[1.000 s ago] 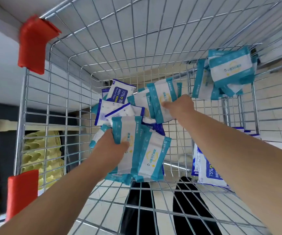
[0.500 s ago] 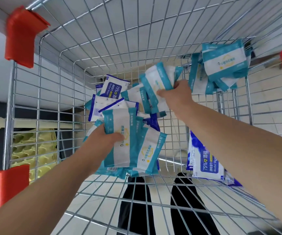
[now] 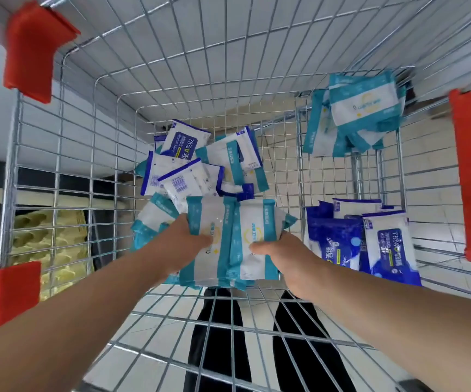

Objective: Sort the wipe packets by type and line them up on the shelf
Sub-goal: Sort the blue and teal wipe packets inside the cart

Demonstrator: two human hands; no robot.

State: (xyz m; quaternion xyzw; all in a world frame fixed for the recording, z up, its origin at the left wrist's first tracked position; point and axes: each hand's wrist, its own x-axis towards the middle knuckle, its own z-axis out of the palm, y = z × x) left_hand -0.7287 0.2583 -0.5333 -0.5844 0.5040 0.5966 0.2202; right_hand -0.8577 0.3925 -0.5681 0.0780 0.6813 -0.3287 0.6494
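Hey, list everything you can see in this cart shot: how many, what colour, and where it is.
cart: one, silver wire, fills the view
corner guards: three showing, red, on the cart's rim
held packets: one bundle, count unclear, teal and white, between both hands
mixed pile: several packets, blue-white and teal-white, middle of cart floor
teal packets: several, teal and white, upper right against the wall
blue packets: several, blue and white, right side of floor
foam: one sheet, yellow, outside the cart, left
legs: two, black trousers, seen through the floor
left hand: one, grips the bundle's left side
right hand: one, grips its right side
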